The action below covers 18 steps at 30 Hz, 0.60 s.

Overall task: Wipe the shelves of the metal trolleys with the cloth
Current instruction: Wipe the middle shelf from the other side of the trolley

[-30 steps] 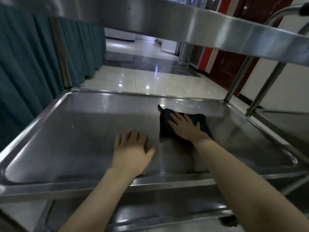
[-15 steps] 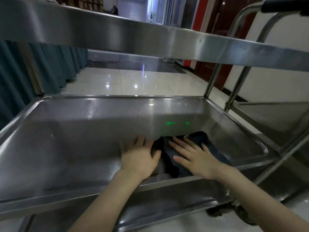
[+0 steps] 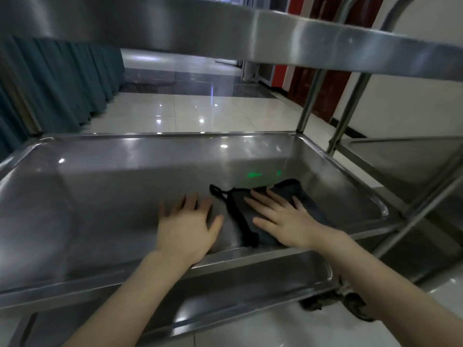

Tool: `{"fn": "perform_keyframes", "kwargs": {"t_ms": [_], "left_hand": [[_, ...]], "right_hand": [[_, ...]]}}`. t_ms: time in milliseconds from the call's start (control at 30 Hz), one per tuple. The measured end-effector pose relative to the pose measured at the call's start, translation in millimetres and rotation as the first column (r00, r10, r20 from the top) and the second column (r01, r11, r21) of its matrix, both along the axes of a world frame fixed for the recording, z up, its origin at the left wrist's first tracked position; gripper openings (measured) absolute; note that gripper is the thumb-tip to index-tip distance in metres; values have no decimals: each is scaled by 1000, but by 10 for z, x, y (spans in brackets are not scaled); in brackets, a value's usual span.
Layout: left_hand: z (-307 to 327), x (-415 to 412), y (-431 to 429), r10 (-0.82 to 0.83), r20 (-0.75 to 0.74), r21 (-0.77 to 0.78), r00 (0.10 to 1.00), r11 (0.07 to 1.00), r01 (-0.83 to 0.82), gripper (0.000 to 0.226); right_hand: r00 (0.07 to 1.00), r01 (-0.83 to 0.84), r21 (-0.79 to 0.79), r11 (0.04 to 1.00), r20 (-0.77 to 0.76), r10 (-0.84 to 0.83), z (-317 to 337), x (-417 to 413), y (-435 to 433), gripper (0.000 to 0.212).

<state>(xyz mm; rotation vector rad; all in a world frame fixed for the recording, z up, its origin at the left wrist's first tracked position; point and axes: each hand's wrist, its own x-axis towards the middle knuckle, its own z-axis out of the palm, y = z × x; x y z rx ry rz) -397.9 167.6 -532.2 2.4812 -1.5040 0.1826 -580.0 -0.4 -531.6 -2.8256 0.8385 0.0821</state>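
A dark cloth (image 3: 241, 209) lies on the middle shelf (image 3: 100, 196) of a steel trolley, near its front right part. My right hand (image 3: 283, 221) lies flat on the cloth with straight, spread fingers and presses it down. My left hand (image 3: 188, 226) rests flat on the bare metal just left of the cloth, fingers spread, not touching it. A thin loop of the cloth sticks out toward the back between the two hands. My right palm hides part of the cloth.
The top shelf (image 3: 275, 33) hangs low overhead; a bottom shelf (image 3: 250, 291) shows below the front rim. A second trolley (image 3: 400, 159) stands close on the right, past the upright posts (image 3: 308, 103). Teal curtains (image 3: 50, 91) line the left. Glossy tiled floor (image 3: 200, 111) stretches ahead.
The cloth and my right hand slid from mid-shelf toward the front rim, then shifted slightly right. My left hand stays flat beside them, and the view has dipped lower under the top shelf.
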Motion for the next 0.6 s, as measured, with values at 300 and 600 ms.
{"fn": "perform_keyframes", "kwargs": {"t_ms": [300,600], "left_hand": [[-58,-483,-426,-202,1,42,979,978,202,56],[-47,-462,-423,-200,-53,50,978,978,203,57]], "right_hand": [[976,211,-17,977,-44,-212,24,50,-799,54],[979,204,37,978,-29,-203,49,487,-1186,54]]}}
